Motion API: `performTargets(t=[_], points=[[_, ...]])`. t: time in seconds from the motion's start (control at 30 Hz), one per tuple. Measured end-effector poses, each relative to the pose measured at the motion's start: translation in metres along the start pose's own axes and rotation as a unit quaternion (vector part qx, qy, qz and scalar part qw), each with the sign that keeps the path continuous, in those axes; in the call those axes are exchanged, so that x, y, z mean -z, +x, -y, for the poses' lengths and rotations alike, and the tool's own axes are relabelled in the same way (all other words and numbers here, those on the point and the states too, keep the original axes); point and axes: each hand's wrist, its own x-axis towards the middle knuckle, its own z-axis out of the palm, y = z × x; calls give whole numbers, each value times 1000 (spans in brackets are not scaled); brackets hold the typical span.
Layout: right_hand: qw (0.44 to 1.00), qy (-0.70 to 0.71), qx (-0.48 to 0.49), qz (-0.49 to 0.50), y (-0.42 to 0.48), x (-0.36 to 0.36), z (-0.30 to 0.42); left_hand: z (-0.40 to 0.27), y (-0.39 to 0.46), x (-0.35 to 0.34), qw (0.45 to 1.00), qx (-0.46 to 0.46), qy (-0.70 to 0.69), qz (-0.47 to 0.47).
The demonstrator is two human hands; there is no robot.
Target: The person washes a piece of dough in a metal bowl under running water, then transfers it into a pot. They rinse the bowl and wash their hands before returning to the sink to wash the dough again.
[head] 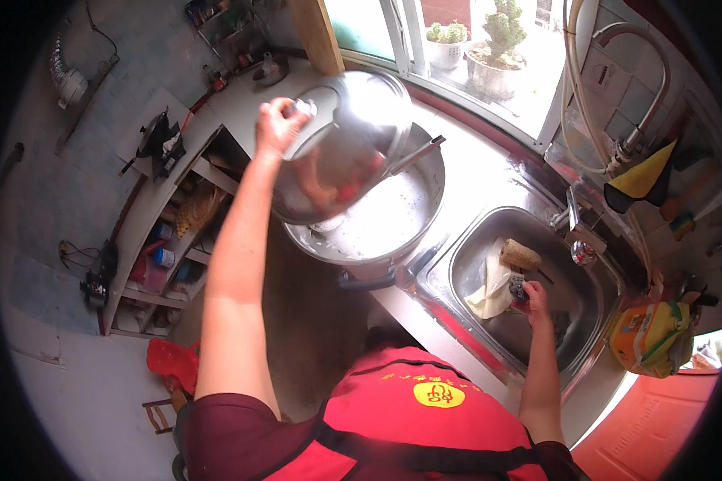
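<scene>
By its knob, my left hand grips a large metal pot lid, tilted above a wide metal pot. The lid hides part of the pot's inside. Pale residue and water drops show in the pot, and a long metal piece juts past its rim. Over the sink basin, my right hand holds a dark grey scouring pad. Beside that hand lie a cream cloth and a brown cylindrical scrubber, perhaps a loofah.
A lever faucet stands at the sink's back edge. The pot's black side handle points towards me. At right are a yellow-orange bag and an orange-red container. Open shelves hold several items at left. A window lies beyond the counter.
</scene>
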Motion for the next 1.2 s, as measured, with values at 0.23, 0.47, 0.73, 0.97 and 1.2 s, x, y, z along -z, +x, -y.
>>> performTargets(t=[0.23, 0.47, 0.73, 0.97, 1.2], points=[[989, 78, 117, 48, -55, -66, 72, 127, 50, 60, 990, 130, 6, -57], [951, 61, 264, 152, -122, -202, 174, 245, 54, 32, 970, 214, 112, -29], [929, 236, 286, 21, -120, -240, 163, 308, 12, -100, 973, 181, 111, 92], [915, 337, 200, -99, -140, -192, 108, 298, -4, -150, 971, 162, 70, 158], [889, 407, 177, -113, -145, -165, 76, 255, 34, -125, 981, 7, 133, 142]])
